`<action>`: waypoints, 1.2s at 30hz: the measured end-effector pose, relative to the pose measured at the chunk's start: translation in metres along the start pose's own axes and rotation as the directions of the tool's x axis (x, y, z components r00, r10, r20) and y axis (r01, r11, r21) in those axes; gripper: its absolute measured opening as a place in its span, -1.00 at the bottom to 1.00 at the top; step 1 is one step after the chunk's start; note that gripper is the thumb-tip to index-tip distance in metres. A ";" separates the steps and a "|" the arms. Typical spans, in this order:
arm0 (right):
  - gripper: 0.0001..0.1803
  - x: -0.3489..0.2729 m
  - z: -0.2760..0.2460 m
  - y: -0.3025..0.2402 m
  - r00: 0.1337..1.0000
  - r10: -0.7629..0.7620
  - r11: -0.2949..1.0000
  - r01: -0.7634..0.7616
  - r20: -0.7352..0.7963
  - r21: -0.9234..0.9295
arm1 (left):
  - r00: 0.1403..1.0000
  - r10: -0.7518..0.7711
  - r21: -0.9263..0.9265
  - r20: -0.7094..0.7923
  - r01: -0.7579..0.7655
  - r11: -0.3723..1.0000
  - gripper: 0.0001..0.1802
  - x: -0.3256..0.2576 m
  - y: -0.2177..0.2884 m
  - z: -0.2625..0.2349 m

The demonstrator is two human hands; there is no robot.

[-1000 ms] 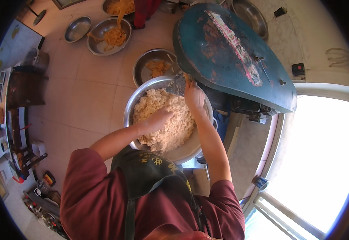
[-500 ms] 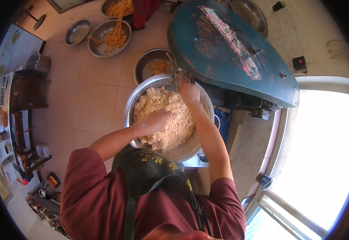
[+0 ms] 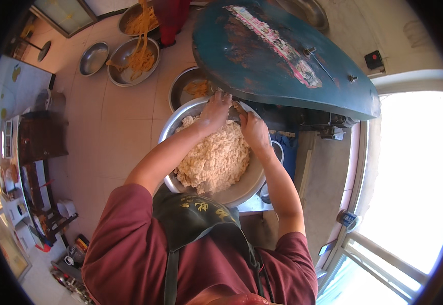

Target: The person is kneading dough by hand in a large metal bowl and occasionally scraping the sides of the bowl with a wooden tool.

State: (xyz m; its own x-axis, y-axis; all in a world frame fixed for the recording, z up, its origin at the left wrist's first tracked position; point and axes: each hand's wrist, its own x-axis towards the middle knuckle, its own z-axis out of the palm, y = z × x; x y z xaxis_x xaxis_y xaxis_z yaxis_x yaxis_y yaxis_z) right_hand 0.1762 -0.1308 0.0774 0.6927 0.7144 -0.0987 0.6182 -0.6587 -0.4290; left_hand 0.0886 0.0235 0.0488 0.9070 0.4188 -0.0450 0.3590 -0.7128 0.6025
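Observation:
A large metal bowl (image 3: 255,178) stands in front of me, heaped with pale, crumbly dough (image 3: 214,158). My left hand (image 3: 215,112) reaches across the dough to the bowl's far rim, its fingers stretched toward the edge of a teal machine cover (image 3: 277,66). Beside it on the right, my right hand (image 3: 255,130) is closed, its fingers bent at the rim around something brownish that I cannot make out. Both hands are close together beneath the cover, which partly hides what lies beyond.
Behind the large bowl, a metal bowl (image 3: 177,91) contains orange strips. Farther off, orange noodle-like strands (image 3: 141,62) trail between two bowls, near a small metal bowl (image 3: 94,59). Dark cabinets (image 3: 42,137) line the left; a bright doorway (image 3: 409,178) stands right.
My left hand has moved from above the dough forward to the far rim. My right hand has come back slightly toward me and right. The view has shifted a little.

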 end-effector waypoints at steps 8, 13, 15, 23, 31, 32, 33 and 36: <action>-0.69 0.014 0.002 -0.012 0.992 -0.124 0.985 0.128 -0.035 0.118 | 0.994 0.076 -0.139 -0.083 -0.087 0.986 -0.31 -0.013 -0.009 -0.010; -0.70 0.034 -0.006 0.002 0.981 -0.162 0.985 0.168 -0.105 0.049 | 0.959 0.230 0.032 -0.166 -0.228 0.973 -0.56 -0.030 -0.011 -0.008; -0.71 0.032 -0.016 0.006 0.969 -0.222 0.968 0.232 -0.105 0.096 | 0.977 0.199 0.001 0.072 -0.199 0.980 -0.68 -0.042 -0.007 0.003; -0.71 0.017 -0.034 0.017 0.976 -0.218 0.960 0.213 0.009 0.182 | 0.849 0.321 -0.013 0.420 -0.348 0.937 -0.48 -0.024 0.032 0.149; -0.73 -0.014 -0.038 0.031 0.972 -0.233 0.940 0.231 -0.021 0.253 | 0.667 0.470 0.104 0.578 -0.632 0.768 -0.53 -0.077 0.021 0.223; -0.73 -0.012 -0.033 0.031 0.974 -0.228 0.947 0.225 -0.015 0.228 | 0.688 0.446 0.080 0.573 -0.589 0.804 -0.60 -0.079 0.021 0.228; -0.73 -0.012 -0.029 0.030 0.975 -0.221 0.954 0.217 -0.005 0.205 | 0.707 0.420 0.052 0.569 -0.541 0.839 -0.65 -0.082 0.023 0.227; -0.74 -0.017 -0.027 0.022 0.982 -0.185 0.962 0.174 0.033 0.208 | 0.661 0.564 0.071 0.495 -0.678 0.731 -0.73 -0.097 0.009 0.201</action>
State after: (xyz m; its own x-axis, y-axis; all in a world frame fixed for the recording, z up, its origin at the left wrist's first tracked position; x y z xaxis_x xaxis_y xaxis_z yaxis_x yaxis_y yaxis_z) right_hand 0.1886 -0.1638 0.0938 0.5543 0.8310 -0.0470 0.6380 -0.4604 -0.6172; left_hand 0.0485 -0.1368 -0.1020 0.9108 -0.4042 -0.0841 -0.3368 -0.8453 0.4148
